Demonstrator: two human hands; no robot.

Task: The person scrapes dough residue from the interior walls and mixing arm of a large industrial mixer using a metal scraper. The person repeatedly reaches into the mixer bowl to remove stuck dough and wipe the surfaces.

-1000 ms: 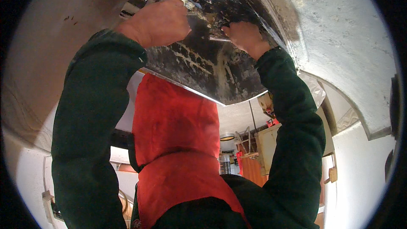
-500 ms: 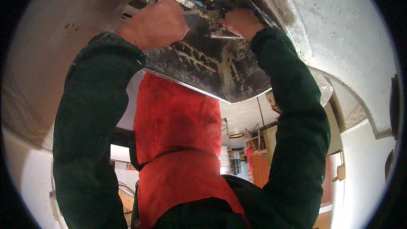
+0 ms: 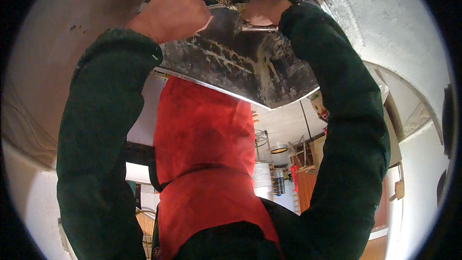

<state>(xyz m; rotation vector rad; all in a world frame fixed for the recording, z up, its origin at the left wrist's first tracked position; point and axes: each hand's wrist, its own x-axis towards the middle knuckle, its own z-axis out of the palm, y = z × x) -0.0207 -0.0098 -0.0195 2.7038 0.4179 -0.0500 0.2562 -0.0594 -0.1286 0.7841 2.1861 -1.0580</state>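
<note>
Both hands are gripping overhead: left hand (image 3: 173, 12) steadying the greasy black metal panel (image 3: 240, 62), right hand (image 3: 263, 9) clenching a thin metal tool (image 3: 260, 28) against it.

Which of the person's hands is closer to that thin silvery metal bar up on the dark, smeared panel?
Right. The right hand is closed on the metal bar, which pokes out just below it. The left hand sits off to the bar's left, against the dark panel.

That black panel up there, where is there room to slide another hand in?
Bare room shows on the black panel below both hands, down to its bright lower edge. It is crowded at the top, where the left hand and right hand sit close together around a metal rod.
</note>
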